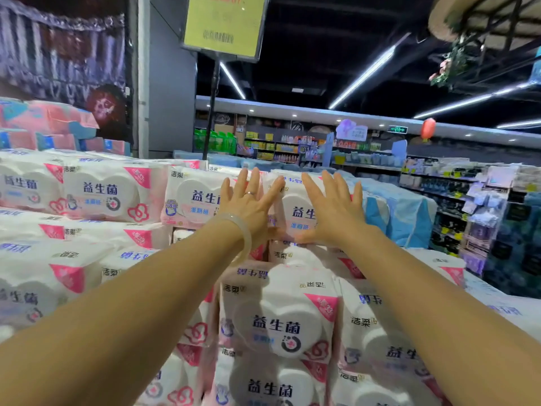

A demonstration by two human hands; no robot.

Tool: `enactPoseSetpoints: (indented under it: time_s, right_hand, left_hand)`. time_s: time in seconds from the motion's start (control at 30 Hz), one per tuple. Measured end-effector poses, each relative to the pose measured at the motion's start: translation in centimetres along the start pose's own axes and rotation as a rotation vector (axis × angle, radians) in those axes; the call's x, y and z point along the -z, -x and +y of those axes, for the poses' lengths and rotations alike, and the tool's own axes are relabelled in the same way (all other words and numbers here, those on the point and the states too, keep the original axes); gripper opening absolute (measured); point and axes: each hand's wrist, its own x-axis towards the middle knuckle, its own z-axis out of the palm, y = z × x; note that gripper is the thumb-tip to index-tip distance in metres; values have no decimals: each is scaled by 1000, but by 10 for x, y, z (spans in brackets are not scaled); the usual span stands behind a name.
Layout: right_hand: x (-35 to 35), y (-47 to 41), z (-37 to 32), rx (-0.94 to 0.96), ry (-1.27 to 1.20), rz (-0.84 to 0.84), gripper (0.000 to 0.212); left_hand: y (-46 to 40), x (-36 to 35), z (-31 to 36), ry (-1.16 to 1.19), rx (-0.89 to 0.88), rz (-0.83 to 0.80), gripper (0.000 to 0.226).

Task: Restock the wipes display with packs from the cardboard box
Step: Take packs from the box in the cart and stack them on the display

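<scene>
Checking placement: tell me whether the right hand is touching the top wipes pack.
Touching. The head view shows the right hand pressed flat, fingers spread, against the top wipes pack, no gap visible.

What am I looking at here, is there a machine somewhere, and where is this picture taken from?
No machine: these are a person's two bare arms, filmed by a wide-angle camera worn on the head, looking forward and down. The left hand, with a ring and a pale bangle, and the right hand lie flat with spread fingers against a pink-and-white wipes pack on top of the stacked display. Neither hand grips anything. Store shelves stand behind. No cardboard box shows.
</scene>
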Motion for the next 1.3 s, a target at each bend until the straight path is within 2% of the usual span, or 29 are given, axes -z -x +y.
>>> enactPoseSetpoints:
  time_s: [0.2, 0.4, 0.67, 0.8, 0.9, 1.07, 1.2, 1.3]
  right_hand:
    - [17, 26, -52, 97, -69, 14, 105]
    - [33, 53, -164, 302, -105, -49, 98]
    - [46, 102, -410, 625, -213, -65, 94]
    - [36, 149, -538, 793, -248, -102, 99]
    - [23, 190, -627, 925, -245, -115, 100]
    - [3, 249, -759, 1152, -266, -277, 101]
    - [-15, 281, -862, 1316, -243, -364, 100]
    - [-33, 292, -930, 1388, -251, -361, 100]
  left_hand:
    - [37, 14, -21, 21, 61, -19, 97]
    - [112, 32, -109, -107, 170, -30, 96]
    - [286, 66, -311, -291, 468, -99, 99]
    - [400, 72, -401, -354, 647, -246, 101]
    - [485, 65, -455, -362, 790, -354, 99]
    - [606, 45, -528, -247, 1061, -505, 100]
    - [673, 29, -582, -230, 1227, -568, 99]
    - [705, 16, -627, -232, 1305, -585, 100]
